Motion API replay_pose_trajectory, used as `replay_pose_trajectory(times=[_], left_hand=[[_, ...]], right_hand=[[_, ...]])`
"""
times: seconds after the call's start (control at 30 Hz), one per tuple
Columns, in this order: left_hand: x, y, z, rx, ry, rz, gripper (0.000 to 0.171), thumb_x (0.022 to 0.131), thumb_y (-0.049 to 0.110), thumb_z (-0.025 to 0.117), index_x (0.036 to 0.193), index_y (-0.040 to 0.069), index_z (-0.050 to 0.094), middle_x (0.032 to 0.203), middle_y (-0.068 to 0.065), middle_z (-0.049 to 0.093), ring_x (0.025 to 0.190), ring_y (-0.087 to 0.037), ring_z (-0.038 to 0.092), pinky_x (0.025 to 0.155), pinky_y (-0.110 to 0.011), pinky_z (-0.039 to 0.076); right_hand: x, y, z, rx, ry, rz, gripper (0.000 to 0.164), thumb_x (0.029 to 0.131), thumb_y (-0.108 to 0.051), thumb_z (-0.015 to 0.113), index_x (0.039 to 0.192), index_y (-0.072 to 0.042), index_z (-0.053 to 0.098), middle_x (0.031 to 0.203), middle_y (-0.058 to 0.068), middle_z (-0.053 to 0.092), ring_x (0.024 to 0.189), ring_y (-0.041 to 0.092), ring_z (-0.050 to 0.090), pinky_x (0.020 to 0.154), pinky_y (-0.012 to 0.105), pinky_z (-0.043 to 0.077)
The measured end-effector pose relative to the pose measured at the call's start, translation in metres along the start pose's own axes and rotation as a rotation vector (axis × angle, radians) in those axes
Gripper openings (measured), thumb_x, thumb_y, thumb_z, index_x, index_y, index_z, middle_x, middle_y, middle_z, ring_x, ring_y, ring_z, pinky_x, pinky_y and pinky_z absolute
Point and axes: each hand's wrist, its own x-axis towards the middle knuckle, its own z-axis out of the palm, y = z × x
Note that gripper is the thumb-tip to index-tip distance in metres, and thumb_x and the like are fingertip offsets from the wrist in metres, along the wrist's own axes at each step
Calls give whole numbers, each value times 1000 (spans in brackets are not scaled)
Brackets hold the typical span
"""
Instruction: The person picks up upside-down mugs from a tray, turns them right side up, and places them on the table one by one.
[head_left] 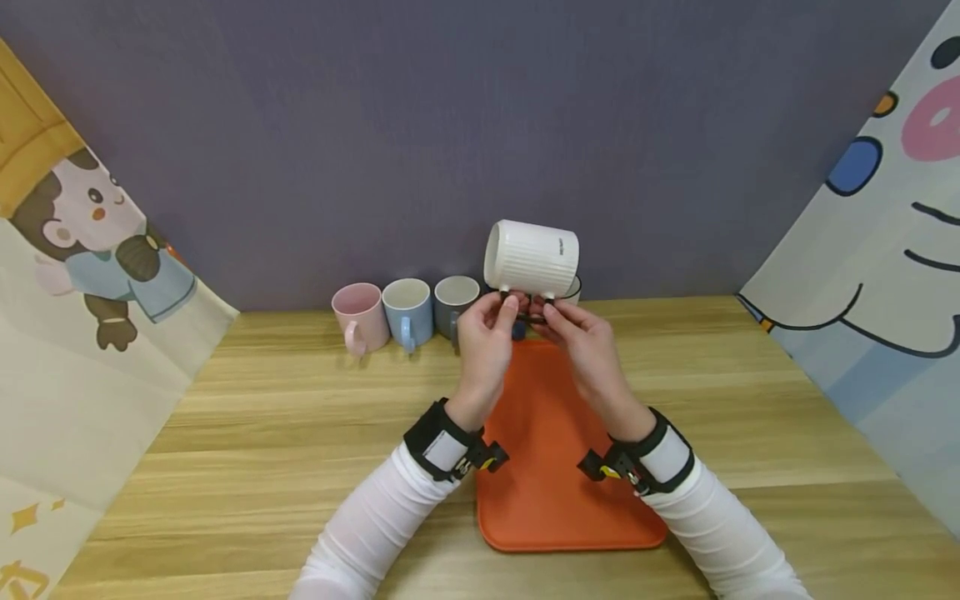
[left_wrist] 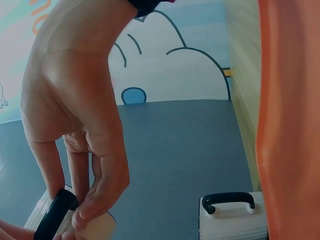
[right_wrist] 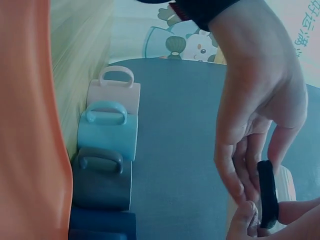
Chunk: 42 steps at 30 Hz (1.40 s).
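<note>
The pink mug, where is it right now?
In the head view, the pink mug stands leftmost in the row at the wall, beside the blue mug.

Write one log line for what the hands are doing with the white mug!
left hand: pinches black handle | right hand: pinches same handle | white mug: held sideways above orange tray

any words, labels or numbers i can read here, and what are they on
Nothing can be read for certain.
Small dark mark on the white ribbed mug that both hands hold: too small to read.
Orange characters on the left cartoon cloth: cut off.
Orange characters at the right wrist view's top right edge: cut off and blurred.
</note>
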Motion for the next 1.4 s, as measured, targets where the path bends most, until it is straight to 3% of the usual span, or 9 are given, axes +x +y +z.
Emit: replay_pose_trajectory(times=[0.27, 0.47, 0.57, 0.67, 0.8, 1.07, 1.2, 1.3, 1.4], left_hand=[[0, -6, 2, 4, 4, -28, 20, 96, 8, 55, 104, -6, 66, 101, -19, 67, 88, -12, 62, 88, -29, 50], [-3, -9, 2, -59, 0, -59, 21, 96, 8, 53, 103, -7, 66, 98, -16, 67, 87, -12, 61, 93, -40, 48], [-4, -9, 3, -89, -10, -92, 21, 96, 7, 53, 104, -8, 65, 98, -14, 67, 87, -11, 60, 92, -36, 48], [-4, -9, 5, -104, -7, -130, 21, 96, 7, 53, 104, -8, 65, 93, -8, 67, 84, -10, 60, 82, -27, 49], [-4, -10, 6, -117, -2, -161, 20, 95, 7, 54, 102, -7, 66, 86, 0, 65, 79, -9, 59, 74, -23, 47], [-1, -11, 7, -78, -42, -157, 22, 95, 8, 54, 103, -10, 64, 90, -4, 63, 81, -8, 59, 79, -24, 50], [1, -11, 6, 28, -100, -135, 24, 96, 12, 54, 102, -8, 66, 91, -7, 65, 85, -16, 60, 79, -25, 51], [4, -10, 1, 244, -135, -61, 27, 97, 20, 54, 99, -3, 68, 88, -8, 66, 83, -22, 60, 73, -25, 49], [5, -11, -5, 499, -172, 78, 28, 97, 24, 53, 96, 2, 69, 90, -10, 66, 85, -25, 60, 73, -29, 47]], right_hand=[[-1, 0, -3, 196, -112, 98, 20, 102, -9, 39, 113, 3, 49, 97, -1, 60, 93, 9, 63, 91, 25, 50], [-3, 3, -3, 319, -187, 79, 20, 103, -15, 37, 104, -2, 51, 96, 2, 55, 95, 13, 60, 96, 28, 47], [-3, 5, -3, 372, -183, 65, 22, 103, -16, 35, 96, -5, 53, 91, 1, 54, 93, 13, 59, 95, 29, 47], [-4, 6, -3, 423, -173, 48, 26, 104, -15, 34, 91, -7, 55, 84, 0, 54, 88, 13, 59, 92, 28, 47], [-3, 7, -3, 466, -172, 29, 27, 104, -15, 35, 89, -8, 57, 76, -2, 56, 81, 11, 60, 88, 26, 47], [-2, 0, -5, 488, -215, 23, 24, 103, -18, 38, 90, -10, 57, 71, -4, 59, 79, 11, 61, 87, 25, 46], [-1, -4, -9, 520, -235, 15, 26, 103, -16, 36, 90, -9, 57, 70, -4, 60, 78, 11, 61, 86, 24, 45], [0, -7, -12, 509, -223, -2, 26, 103, -15, 36, 89, -9, 57, 69, -4, 60, 78, 11, 61, 86, 23, 45], [1, -9, -17, 477, -187, -27, 22, 102, -15, 39, 88, -9, 55, 69, -3, 58, 79, 11, 61, 85, 23, 44]])
